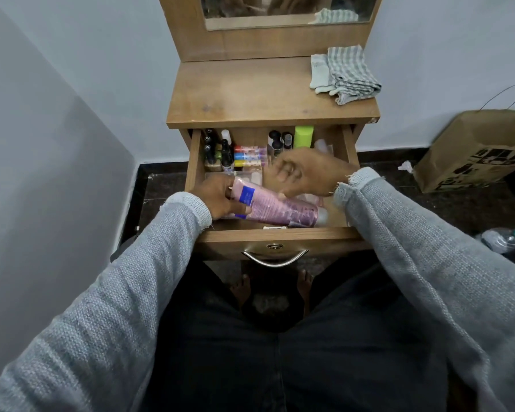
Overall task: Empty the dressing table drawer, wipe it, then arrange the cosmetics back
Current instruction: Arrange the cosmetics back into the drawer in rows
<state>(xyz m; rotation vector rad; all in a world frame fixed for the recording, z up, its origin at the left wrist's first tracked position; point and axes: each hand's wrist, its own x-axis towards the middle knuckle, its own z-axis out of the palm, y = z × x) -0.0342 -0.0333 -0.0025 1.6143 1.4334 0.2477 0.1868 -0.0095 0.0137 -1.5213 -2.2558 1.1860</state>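
Observation:
The wooden drawer (280,234) is pulled out, with cosmetics in it. My left hand (217,197) grips the flat end of a large pink tube (280,208) that lies slanted across the drawer's front. My right hand (304,173) hovers over the tube's middle with curled fingers, its thumb touching the tube. Behind stand dark small bottles (213,151), a stack of coloured sticks (249,157), black-capped bottles (277,139) and a green bottle (303,136). A clear organiser (250,175) lies partly hidden by my hands.
A folded striped cloth (347,74) and a pale cloth (320,71) lie on the right of the dressing table top (250,90). A mirror (280,10) stands behind. On the floor at right are a brown paper bag (476,153) and a plastic water bottle (503,239).

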